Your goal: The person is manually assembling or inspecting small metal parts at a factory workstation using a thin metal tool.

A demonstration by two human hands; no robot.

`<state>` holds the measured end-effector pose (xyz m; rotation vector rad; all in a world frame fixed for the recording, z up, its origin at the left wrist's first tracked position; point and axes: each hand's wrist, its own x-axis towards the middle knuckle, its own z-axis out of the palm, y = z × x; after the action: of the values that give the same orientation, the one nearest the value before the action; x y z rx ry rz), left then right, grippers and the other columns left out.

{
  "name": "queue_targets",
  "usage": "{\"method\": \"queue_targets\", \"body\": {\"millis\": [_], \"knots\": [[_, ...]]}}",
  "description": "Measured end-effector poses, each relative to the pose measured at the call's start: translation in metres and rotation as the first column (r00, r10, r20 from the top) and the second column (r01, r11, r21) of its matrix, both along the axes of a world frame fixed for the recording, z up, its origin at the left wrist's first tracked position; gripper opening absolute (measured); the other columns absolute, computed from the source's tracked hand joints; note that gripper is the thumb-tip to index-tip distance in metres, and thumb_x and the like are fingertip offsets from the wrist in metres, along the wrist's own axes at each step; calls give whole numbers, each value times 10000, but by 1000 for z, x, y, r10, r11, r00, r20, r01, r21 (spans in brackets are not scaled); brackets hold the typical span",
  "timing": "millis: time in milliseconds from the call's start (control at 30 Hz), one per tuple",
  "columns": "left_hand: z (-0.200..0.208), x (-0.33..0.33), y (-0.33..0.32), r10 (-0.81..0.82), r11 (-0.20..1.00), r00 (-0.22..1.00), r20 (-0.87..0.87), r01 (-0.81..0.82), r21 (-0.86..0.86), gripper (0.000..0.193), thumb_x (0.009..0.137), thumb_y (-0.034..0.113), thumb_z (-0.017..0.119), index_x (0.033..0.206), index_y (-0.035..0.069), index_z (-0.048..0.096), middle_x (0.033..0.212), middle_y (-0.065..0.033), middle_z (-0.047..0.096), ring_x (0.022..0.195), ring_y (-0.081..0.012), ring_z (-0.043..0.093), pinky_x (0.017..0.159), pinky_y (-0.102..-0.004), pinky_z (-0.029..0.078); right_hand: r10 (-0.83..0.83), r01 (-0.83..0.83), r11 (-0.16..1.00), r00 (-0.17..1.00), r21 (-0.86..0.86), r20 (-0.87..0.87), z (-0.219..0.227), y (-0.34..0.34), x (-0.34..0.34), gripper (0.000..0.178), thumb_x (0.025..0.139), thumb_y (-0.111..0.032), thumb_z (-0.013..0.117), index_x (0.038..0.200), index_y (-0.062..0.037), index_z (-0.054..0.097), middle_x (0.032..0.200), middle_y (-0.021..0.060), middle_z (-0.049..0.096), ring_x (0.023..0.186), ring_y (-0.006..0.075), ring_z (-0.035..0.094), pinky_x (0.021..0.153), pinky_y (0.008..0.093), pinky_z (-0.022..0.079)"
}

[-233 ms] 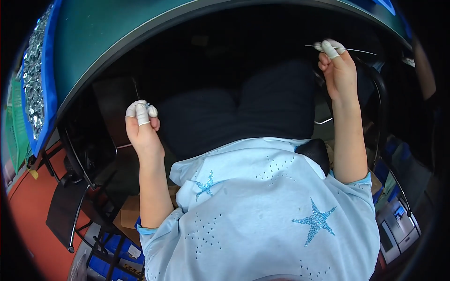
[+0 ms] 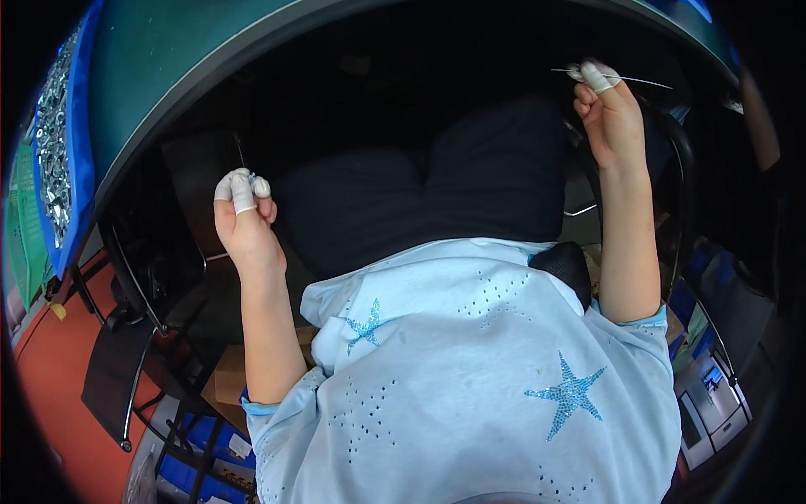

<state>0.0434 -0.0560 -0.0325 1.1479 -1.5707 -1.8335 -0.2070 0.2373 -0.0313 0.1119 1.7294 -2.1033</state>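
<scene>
My left hand (image 2: 252,225), with white finger covers on its fingertips, is closed in a pinch to the left of my lap. A small shiny piece (image 2: 253,178) shows between the fingers, and a thin pin-like wire (image 2: 241,151) sticks up from there. Most of what this hand grips is hidden. At the upper right my right hand (image 2: 617,126), also with white finger covers, pinches a long thin wire (image 2: 645,81). The wire lies roughly level and juts out on both sides of the fingertips. The hands are wide apart, below the table edge.
A green table (image 2: 159,59) with a grey rim curves across the top. On its left stands a blue bin (image 2: 84,160) full of small metal parts, beside a green basket (image 2: 29,218). Black chairs (image 2: 113,370), a cardboard box (image 2: 227,374) and blue bins (image 2: 189,479) stand lower left.
Both hands have risen slightly in the picture. The left one has also shifted a little left, and the right one a little right. Each keeps its pinch.
</scene>
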Motion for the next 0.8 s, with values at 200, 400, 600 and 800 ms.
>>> {"method": "queue_targets", "body": {"millis": [200, 400, 600, 800], "knots": [[-1, -4, -6, 30, 999, 999, 45, -29, -21, 163, 929, 173, 451, 966, 20, 494, 700, -5, 506, 526, -42, 376, 476, -180, 301, 44, -44, 999, 999, -5, -31, 5, -9, -3, 116, 858, -105, 570, 942, -30, 542, 778, 21, 550, 612, 61, 454, 539, 185, 369], [-17, 1, -8, 0, 1000, 1000, 14, 0, 20, 154, 920, 184, 474, 980, 45, 502, 727, -21, 535, 528, -56, 422, 479, -186, 348, 60, -61, 996, 998, 59, 5, 22, -16, 11, 122, 852, -123, 578, 933, -37, 550, 771, 19, 566, 584, 56, 452, 518, 175, 367], [-4, -52, 111, -678, 380, 619, -397, 757, 532, 163, 854, 159, 564, 977, 57, 531, 858, -91, 606, 774, -204, 621, 710, -330, 518, 7, -8, 999, 1000, 33, 27, 14, -13, 5, 100, 852, -105, 565, 924, -36, 557, 786, 27, 587, 565, 54, 454, 499, 175, 367], [-50, -129, 135, -883, 125, 272, -382, 922, 366, 67, 815, 58, 536, 871, 24, 549, 814, -110, 619, 816, -184, 612, 696, -266, 494, -54, 54, 998, 998, -14, 32, 17, -6, 4, 101, 846, -101, 571, 920, -34, 559, 776, 28, 588, 565, 54, 457, 491, 179, 366]]}}
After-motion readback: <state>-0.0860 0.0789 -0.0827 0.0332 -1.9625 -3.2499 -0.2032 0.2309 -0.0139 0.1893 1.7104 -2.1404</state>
